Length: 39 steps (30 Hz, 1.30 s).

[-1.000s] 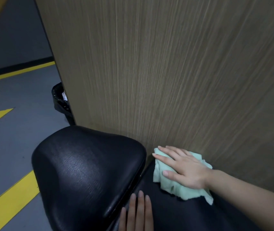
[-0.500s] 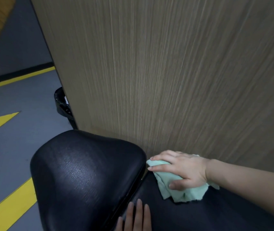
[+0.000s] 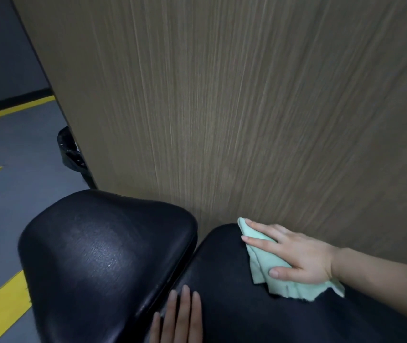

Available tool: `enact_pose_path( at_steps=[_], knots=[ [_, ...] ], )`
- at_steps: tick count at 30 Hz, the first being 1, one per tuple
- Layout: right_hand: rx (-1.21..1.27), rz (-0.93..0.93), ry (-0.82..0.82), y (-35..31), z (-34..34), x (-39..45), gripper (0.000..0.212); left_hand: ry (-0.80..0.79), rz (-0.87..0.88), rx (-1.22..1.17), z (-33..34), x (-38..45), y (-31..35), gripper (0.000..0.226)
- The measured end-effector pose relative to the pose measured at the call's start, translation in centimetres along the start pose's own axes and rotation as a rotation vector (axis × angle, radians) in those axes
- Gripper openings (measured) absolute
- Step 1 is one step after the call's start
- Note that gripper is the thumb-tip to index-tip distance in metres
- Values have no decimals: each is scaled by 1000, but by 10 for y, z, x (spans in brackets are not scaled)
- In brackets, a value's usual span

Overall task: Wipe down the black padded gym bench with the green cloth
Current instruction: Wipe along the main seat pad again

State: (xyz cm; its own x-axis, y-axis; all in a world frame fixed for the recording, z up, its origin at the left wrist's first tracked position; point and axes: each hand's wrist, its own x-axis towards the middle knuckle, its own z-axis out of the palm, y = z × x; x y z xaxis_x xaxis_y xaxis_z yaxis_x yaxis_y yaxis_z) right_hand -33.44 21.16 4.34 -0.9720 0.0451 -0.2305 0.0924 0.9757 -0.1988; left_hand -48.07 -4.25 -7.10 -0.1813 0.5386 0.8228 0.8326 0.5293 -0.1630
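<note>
Two black pads on the gym bench (image 3: pixel 108 263), wood-grain wall (image 3: pixel 247 107) right behind, grey floor (image 3: pixel 24 157) with yellow stripes.
One green cloth (image 3: pixel 264 263) on the rear pad under the right hand (image 3: pixel 296 253), fingers spread flat; left hand (image 3: pixel 180 318) rests beside it with straight fingers.

Dim; motion-blurred (wide-angle edge warp)

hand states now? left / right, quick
Left hand: open, straight fingers resting flat on the black bench pad, holding nothing.
Right hand: open, fingers spread flat, pressing the green cloth onto the pad.
</note>
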Motion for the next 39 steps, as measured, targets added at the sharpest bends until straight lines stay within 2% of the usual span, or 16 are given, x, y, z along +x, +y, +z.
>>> enact_pose_path(
  at_steps=[6,12,20,25,27,30,32,36,39],
  knots=[
    [-27,3,-54,-6,-10,27,68,-10,-15,12,2,-2,2,37],
    [-83,-103,-70,-22,-20,86,64,21,67,51,6,-2,-3,32],
    [-27,118,11,-15,-2,25,62,-52,50,28,-5,4,-3,37],
    [14,278,27,-14,11,-35,69,-301,-98,-236,-31,8,3,61],
    [15,323,21,-18,14,-49,69,-377,-83,-304,-37,7,2,62],
    [32,364,24,-23,13,-50,69,-391,-65,-417,-42,19,6,63],
    [56,402,24,-26,13,-47,69,-459,-23,-501,-44,35,25,68],
    [80,492,75,-29,18,-41,68,-658,8,-555,-30,89,75,59],
    [63,568,92,-35,21,-42,71,-732,-24,-579,-15,106,102,55]
  ],
)
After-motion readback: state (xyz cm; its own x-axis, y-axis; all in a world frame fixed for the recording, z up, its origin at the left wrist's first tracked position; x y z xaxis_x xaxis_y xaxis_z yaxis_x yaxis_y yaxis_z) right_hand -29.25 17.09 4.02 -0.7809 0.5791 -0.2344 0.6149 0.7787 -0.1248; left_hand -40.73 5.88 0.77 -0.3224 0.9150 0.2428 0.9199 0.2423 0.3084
